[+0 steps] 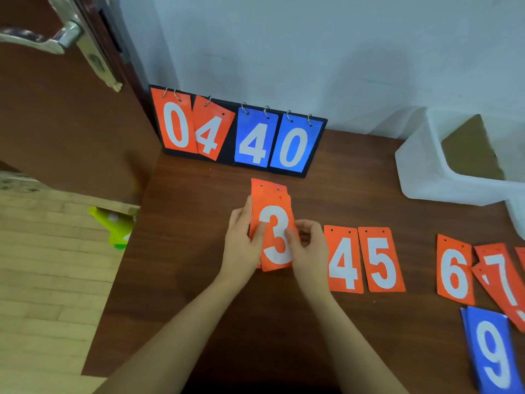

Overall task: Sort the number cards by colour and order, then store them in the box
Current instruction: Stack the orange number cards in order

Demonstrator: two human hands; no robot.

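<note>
A small stack of orange cards (274, 214) with a white 3 on top sits at the table's middle. My left hand (243, 243) grips its left edge and my right hand (308, 245) grips its right edge. To the right lie an orange 4 card (343, 263), an orange 5 card (381, 261), an orange 6 card (454, 271) and overlapping orange 7 cards (500, 277). A blue 9 card (493, 354) tops a blue stack at the lower right. A white plastic box (426, 172) stands at the back right.
A black scoreboard (235, 132) leans on the wall, showing orange 0 and 4, blue 4 and 0 on rings. A brown door with a metal handle (56, 38) is at the left. The table's left edge drops to a wooden floor with a green object (116, 226).
</note>
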